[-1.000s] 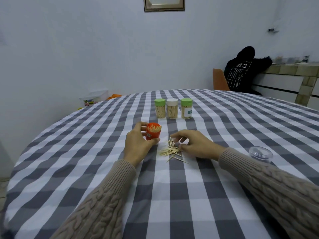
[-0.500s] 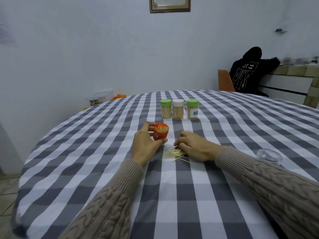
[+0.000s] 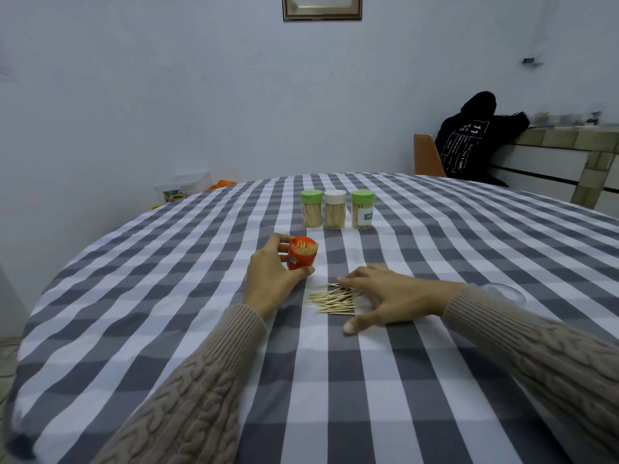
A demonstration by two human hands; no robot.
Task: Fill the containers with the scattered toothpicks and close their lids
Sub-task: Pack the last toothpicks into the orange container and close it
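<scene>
While the left hand (image 3: 273,276) grips the open orange container (image 3: 301,253), tilted and packed with toothpicks, the right hand (image 3: 392,296) lies spread and relaxed on the checked bench (image 3: 335,380), fingers touching the loose toothpicks (image 3: 333,299). That pile sits between the two hands, just right of the left thumb. Beyond the left hand stand three lidded containers (image 3: 335,209) in a row. A clear lid (image 3: 505,293) rests beside the right wrist.
</scene>
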